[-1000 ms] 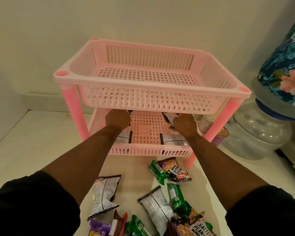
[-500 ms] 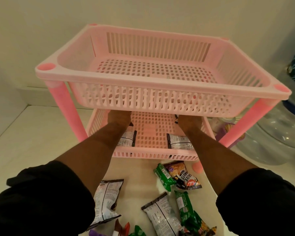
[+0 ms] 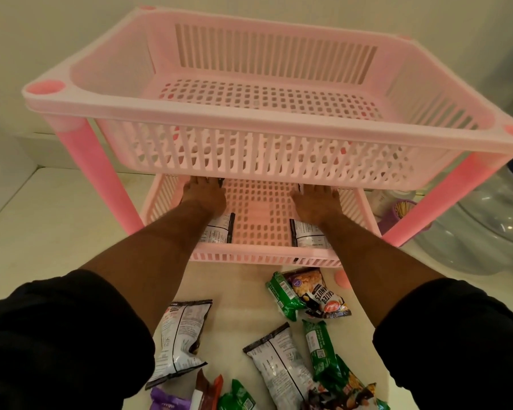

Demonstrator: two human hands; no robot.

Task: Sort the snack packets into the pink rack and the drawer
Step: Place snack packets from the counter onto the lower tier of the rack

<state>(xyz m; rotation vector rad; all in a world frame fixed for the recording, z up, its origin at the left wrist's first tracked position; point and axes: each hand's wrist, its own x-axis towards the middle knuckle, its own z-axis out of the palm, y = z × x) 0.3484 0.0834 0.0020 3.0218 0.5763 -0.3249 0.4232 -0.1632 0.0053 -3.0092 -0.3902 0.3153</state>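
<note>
The pink rack [image 3: 190, 113] has pale pink baskets with slotted walls and perforated floors; its legs [image 3: 110, 184] and corner caps [image 3: 46, 87] are a deeper, saturated pink. On the lower shelf, two packets [image 3: 219, 230] are white with black print and a black edge band. The sleeves [image 3: 57, 335] are black. Near the rack, the salted-peanuts packet [image 3: 317, 294] is orange, black and red with white lettering. Two large packets [image 3: 181, 335] are silver-white with black print. The green packets [image 3: 280, 295] carry white barcode labels. At the near edge, one packet [image 3: 163, 403] is purple. The container [image 3: 400, 213] at right is lilac. The floor [image 3: 42, 232] is cream.
</note>
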